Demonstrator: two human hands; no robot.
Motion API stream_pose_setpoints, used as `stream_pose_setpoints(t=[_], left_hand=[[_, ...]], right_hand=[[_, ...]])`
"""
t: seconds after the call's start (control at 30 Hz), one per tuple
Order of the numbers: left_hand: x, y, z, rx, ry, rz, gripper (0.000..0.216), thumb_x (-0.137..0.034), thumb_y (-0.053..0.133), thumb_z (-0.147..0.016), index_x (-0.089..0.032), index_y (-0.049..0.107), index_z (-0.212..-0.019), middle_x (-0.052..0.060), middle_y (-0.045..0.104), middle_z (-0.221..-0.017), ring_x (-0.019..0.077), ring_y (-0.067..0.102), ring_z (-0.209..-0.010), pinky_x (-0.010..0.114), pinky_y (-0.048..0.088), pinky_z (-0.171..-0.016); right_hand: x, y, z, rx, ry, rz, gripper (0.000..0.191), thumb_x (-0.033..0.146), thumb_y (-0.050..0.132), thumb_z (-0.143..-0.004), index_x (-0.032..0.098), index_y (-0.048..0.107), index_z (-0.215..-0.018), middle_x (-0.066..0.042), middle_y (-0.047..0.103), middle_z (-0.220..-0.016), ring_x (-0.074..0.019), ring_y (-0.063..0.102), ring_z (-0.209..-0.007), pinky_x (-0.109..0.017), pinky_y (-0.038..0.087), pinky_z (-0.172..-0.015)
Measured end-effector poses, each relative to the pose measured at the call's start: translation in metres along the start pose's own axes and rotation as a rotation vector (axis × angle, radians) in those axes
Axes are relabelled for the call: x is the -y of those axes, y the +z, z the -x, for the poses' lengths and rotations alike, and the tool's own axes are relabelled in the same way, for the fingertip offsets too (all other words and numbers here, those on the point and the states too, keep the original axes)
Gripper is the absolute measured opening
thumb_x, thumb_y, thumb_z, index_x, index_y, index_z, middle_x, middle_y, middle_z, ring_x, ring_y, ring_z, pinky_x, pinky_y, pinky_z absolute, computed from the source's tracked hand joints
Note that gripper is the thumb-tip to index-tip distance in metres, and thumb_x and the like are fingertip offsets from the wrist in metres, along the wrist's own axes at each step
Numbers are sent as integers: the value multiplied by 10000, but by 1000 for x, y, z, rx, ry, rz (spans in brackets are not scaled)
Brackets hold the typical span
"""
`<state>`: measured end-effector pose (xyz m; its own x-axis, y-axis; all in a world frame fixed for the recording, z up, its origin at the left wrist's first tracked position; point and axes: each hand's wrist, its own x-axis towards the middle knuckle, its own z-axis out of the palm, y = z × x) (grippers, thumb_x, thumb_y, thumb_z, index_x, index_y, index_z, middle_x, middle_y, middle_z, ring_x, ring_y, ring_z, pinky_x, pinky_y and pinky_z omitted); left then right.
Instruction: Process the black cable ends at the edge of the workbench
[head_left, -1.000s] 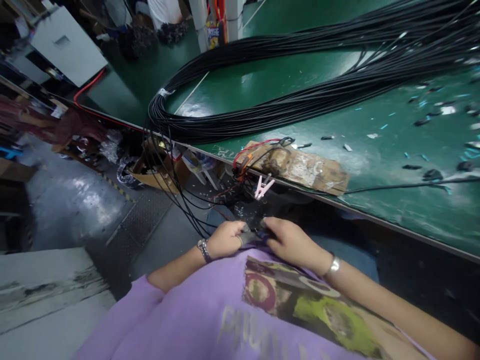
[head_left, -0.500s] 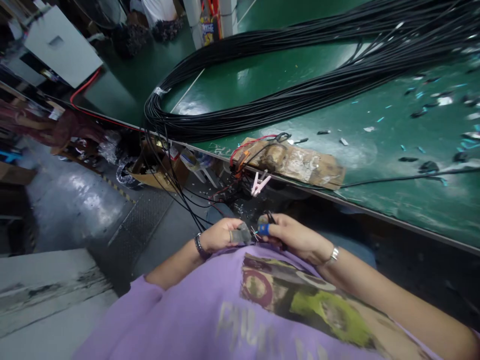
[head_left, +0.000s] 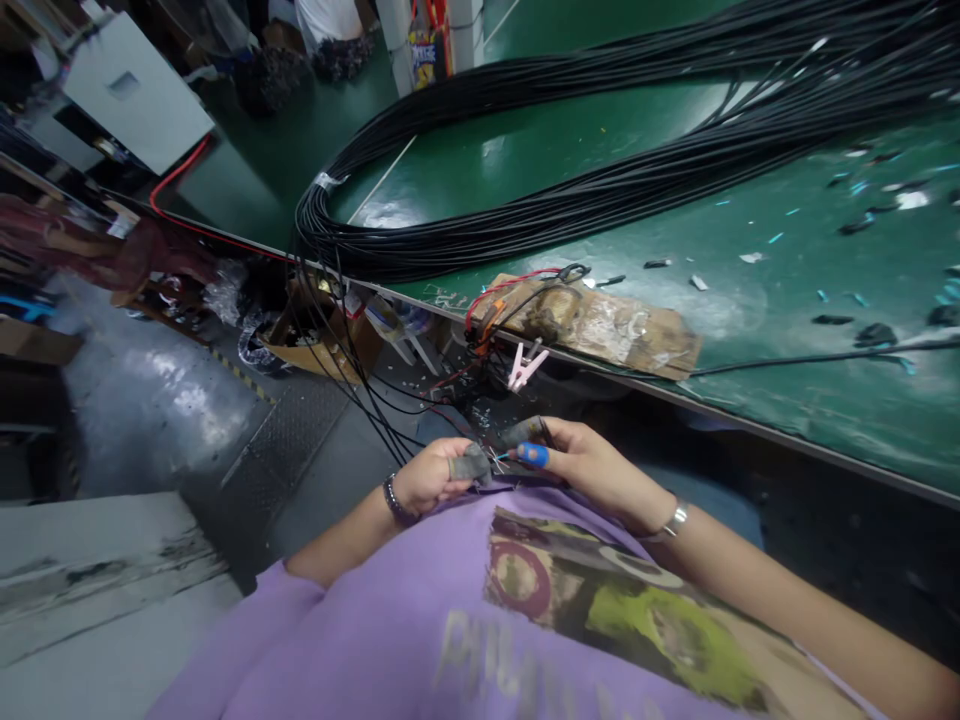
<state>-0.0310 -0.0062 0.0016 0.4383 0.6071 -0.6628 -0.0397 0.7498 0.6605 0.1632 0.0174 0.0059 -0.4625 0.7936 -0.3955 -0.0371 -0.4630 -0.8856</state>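
In front of my stomach, my left hand (head_left: 441, 474) is closed, its thumb in a grey finger cover. It pinches the end of a black cable (head_left: 382, 415) that hangs down from the coil; thin coloured wires (head_left: 498, 457) fan out from the grip. Close on the right, my right hand (head_left: 592, 462) has its thumb, wrapped in blue, and its grey-covered forefinger at these wires. The thumb and fingertip pinch what looks like a blue wire. A small dark object (head_left: 546, 432) shows behind the right forefinger; its kind is unclear.
A large coil of black cable (head_left: 480, 235) lies on the green table (head_left: 540, 160). Near the table edge are a worn wooden board (head_left: 637, 335) and a pink clip (head_left: 525, 368). Cut scraps (head_left: 832, 320) lie at the right. A cardboard box (head_left: 319, 345) stands below.
My right hand's forefinger has stretched out from its curled position, and its thumb now meets the wires. My left hand has shifted slightly left. The view has moved a little.
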Motion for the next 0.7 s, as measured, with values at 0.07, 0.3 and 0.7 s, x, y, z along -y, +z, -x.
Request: stream_pose_setpoints(t=[0.07, 0.3, 0.7], left_hand=[[0, 2, 0, 24, -19, 3, 382, -444, 728, -561, -174, 466, -622, -114, 304, -315, 13, 160, -263, 178, 64, -303], [-1, 8, -3, 87, -39, -36, 400, -437, 738, -547, -166, 445, -571, -102, 333, -324, 3, 179, -268, 184, 63, -308], [-3, 10, -6, -15, 9, -88, 481, -527, 748, -514, -168, 430, -555, -107, 326, -346, 8, 189, -305, 195, 92, -342]], right_hand=[[-3, 3, -2, 26, 21, -11, 389, 507, 742, -573, 163, 596, -680, 6, 585, -661, -109, 481, -602, -260, 411, -595], [-16, 11, -12, -74, -41, 162, 408, 509, 743, -544, 175, 511, -571, 54, 478, -540, -84, 400, -529, -233, 363, -510], [-9, 8, -9, -89, -83, 141, 300, 380, 730, -573, 184, 552, -713, 25, 557, -634, -128, 520, -603, -272, 457, -585]])
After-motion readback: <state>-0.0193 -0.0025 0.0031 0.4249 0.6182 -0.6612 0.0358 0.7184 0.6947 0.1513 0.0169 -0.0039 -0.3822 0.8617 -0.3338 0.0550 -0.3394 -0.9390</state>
